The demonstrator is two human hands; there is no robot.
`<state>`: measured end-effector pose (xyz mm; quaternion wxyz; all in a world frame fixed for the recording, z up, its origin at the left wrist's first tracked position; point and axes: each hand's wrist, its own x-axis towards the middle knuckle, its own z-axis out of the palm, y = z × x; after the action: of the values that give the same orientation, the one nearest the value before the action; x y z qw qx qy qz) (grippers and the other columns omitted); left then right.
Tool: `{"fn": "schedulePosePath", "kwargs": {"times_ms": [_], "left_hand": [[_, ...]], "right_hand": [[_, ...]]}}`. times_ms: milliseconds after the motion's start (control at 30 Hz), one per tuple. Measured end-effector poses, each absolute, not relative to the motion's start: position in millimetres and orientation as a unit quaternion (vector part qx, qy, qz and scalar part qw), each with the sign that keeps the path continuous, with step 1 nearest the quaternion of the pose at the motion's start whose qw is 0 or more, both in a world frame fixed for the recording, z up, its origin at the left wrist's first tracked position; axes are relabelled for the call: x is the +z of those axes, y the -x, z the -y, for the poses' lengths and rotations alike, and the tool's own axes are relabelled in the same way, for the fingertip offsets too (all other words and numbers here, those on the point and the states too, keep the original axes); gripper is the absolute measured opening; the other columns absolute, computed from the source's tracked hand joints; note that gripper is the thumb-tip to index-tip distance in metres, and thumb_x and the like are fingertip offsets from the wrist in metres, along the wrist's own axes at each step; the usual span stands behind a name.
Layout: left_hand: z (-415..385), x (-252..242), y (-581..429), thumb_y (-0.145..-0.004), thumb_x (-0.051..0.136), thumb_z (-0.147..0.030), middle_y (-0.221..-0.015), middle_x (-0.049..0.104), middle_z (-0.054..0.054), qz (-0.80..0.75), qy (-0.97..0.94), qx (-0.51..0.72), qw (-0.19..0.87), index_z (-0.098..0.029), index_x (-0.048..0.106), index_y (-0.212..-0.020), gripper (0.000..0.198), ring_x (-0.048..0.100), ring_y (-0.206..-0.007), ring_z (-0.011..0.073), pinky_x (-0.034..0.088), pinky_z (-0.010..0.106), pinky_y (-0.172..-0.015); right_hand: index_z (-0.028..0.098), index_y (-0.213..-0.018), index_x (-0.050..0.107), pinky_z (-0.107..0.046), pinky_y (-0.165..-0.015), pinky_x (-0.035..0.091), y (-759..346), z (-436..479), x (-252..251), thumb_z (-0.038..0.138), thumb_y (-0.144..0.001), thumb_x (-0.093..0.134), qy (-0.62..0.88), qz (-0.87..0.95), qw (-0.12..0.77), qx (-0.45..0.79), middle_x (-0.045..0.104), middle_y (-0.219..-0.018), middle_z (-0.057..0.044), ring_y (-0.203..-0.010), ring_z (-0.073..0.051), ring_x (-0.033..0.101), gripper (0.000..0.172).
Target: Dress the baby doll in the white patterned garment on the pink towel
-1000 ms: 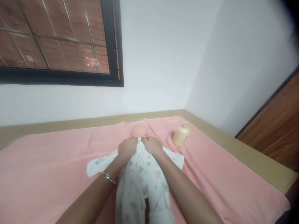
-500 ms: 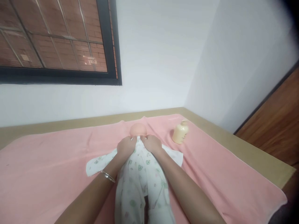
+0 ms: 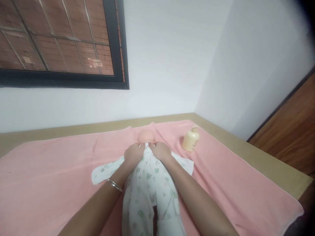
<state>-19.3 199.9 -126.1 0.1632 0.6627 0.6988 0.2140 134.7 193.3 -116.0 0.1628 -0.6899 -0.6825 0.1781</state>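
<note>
A baby doll lies on its back on a pink towel (image 3: 49, 170), its bare head (image 3: 146, 135) pointing away from me. It wears a white onesie (image 3: 147, 186) printed with small green bears. My left hand (image 3: 133, 154) and my right hand (image 3: 161, 151) sit side by side at the doll's neck, fingers pinched on the two edges of the onesie's collar. A thin bangle rings my left wrist. Both sleeves of the onesie spread out flat to either side.
A cream-yellow bottle (image 3: 190, 140) stands on the towel to the right of the doll's head. The towel covers a tan mattress (image 3: 258, 160) set into a white-walled corner. A dark-framed window (image 3: 61, 42) is at upper left, a wooden door (image 3: 290, 131) at right.
Both hands stay at the collar; the fingers shift only slightly. The view has drifted a little.
</note>
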Motion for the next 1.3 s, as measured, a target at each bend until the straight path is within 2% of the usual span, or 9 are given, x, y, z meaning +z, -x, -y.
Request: {"fn": "schedulePosePath", "kwargs": {"times_ms": [800,1300], "left_hand": [[-200.4,-124.7,17.4,-0.083,0.025,-0.056,-0.093,0.068,0.013,-0.701,-0.668,0.203,0.146,-0.018,0.067,-0.09,0.058,0.062,-0.085,0.0265,0.041,0.033,-0.071],[-199.2,-123.7,17.5,-0.083,0.025,-0.056,-0.091,0.068,0.012,-0.702,-0.667,0.204,0.147,-0.018,0.067,-0.087,0.057,0.061,-0.084,0.0261,0.041,0.032,-0.069]], "right_hand": [[0.018,-0.092,0.066,-0.033,-0.073,0.041,-134.5,-193.4,-115.9,0.062,-0.087,0.019,0.689,0.677,0.179,0.184,0.067,-0.094,-0.013,-0.089,-0.026,0.061,0.064],[0.018,-0.094,0.066,-0.033,-0.074,0.041,-135.1,-194.2,-118.1,0.063,-0.086,0.02,0.69,0.673,0.184,0.194,0.068,-0.092,-0.012,-0.089,-0.026,0.061,0.065]]}}
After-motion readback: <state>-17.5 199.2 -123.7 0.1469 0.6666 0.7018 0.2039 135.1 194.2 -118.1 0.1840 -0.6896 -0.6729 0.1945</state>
